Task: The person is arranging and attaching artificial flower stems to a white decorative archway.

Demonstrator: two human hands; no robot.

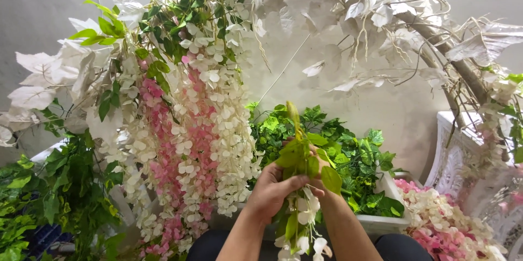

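Two hands meet at centre frame around one artificial flower sprig (pixel 300 206). Left hand (pixel 275 189) is wrapped closed around the stem, just below the green leaves (pixel 305 157). Right hand (pixel 321 165) sits behind the leaves, mostly hidden; fingers seem curled onto the same sprig, but how tightly it grips, cannot tell. Sprig is held upright in front of the body, leafy tip pointing up, white blossoms (pixel 305 223) dangling below the left hand toward the lap. Looks very light, soft and floppy: fabric petals on a thin bendy stem, so the strand will swing and sag if held by the end. Petals probably pull off easily, so best hold is on the stem at the leaf cluster, not on the blossoms. Hanging garlands of pink and white flowers (pixel 190 141) drape at left, near the hands but not touching. White leafy branches (pixel 381 5) arch overhead. Green ivy (pixel 354 157) fills a white tray (pixel 388 218) just behind the hands. Heap of pink and cream flowers (pixel 441 225) lies at right, beside an ornate white stand (pixel 455 152). More green foliage (pixel 49 195) at far left.
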